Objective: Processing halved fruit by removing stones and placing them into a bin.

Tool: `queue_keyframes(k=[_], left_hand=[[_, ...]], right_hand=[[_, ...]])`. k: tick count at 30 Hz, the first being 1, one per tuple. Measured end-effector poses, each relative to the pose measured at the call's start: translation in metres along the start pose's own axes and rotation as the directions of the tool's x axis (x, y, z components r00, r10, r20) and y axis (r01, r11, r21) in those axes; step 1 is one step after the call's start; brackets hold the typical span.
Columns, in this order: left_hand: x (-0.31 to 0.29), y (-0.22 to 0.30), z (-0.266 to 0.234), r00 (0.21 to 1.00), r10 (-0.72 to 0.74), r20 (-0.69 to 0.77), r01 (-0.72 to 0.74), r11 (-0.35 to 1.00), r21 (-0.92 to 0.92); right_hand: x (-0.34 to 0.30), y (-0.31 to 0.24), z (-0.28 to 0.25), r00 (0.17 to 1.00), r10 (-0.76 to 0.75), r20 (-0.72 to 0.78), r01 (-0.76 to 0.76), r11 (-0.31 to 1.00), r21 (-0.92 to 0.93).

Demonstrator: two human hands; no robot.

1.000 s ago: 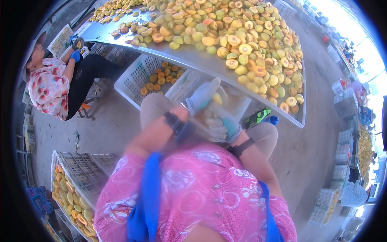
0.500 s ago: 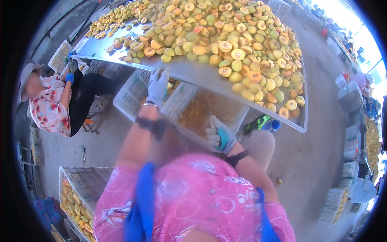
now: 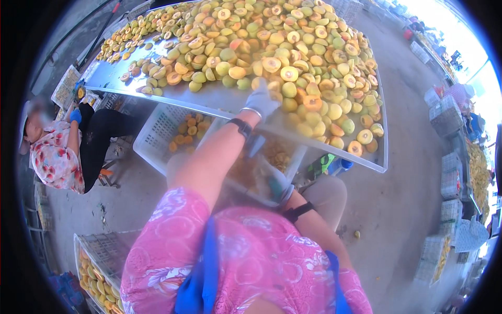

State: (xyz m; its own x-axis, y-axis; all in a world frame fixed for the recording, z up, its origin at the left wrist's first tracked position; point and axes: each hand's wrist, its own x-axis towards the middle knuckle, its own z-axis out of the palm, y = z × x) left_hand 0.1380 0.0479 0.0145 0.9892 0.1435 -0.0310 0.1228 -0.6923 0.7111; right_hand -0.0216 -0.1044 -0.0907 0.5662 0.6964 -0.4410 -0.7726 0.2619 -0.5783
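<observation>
Nearby, the right hand (image 3: pixel 278 184) hangs over a pale crate (image 3: pixel 298 161), its grip too blurred to tell; the left hand (image 3: pixel 263 101) is at the halved fruit (image 3: pixel 314 76) heaped on the metal worktop (image 3: pixel 222 97), closure equally unclear. A hasty pull could roll halves over the front edge. Beyond, across grey floor (image 3: pixel 387 225), a co-worker (image 3: pixel 56 162) sits left; stacked crates (image 3: pixel 451 175) stand right.

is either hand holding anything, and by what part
Cannot tell: the left hand is at the halved fruit, its grip unclear; the right hand is blurred.
</observation>
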Motion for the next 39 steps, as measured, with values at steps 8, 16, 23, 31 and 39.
queue_keyframes(k=[8, 16, 23, 31, 39], left_hand=[[-0.006, -0.031, 0.000, 0.995, 0.089, 0.039, -0.080, 0.980, -0.181], [-0.070, -0.036, -0.007, 0.987, 0.137, 0.090, 0.057, 0.230, -0.972], [-0.107, -0.043, 0.009, 0.939, 0.328, -0.103, -0.213, 0.321, -0.923], [-0.141, -0.031, 0.001, 0.987, 0.093, 0.130, 0.139, -0.095, -0.986], [-0.139, -0.041, 0.007, 0.980, 0.189, -0.055, -0.082, 0.139, -0.987]], right_hand=[[-0.017, -0.014, 0.028, 0.966, -0.209, -0.150, 0.192, 0.974, -0.121], [-0.063, -0.065, 0.086, 0.910, -0.330, -0.249, 0.259, 0.925, -0.279], [-0.051, -0.067, 0.089, 0.902, -0.386, -0.194, 0.244, 0.826, -0.509], [-0.057, -0.068, 0.108, 0.906, -0.351, -0.238, 0.194, 0.842, -0.503], [-0.052, -0.057, 0.116, 0.887, -0.406, -0.221, 0.224, 0.796, -0.562]])
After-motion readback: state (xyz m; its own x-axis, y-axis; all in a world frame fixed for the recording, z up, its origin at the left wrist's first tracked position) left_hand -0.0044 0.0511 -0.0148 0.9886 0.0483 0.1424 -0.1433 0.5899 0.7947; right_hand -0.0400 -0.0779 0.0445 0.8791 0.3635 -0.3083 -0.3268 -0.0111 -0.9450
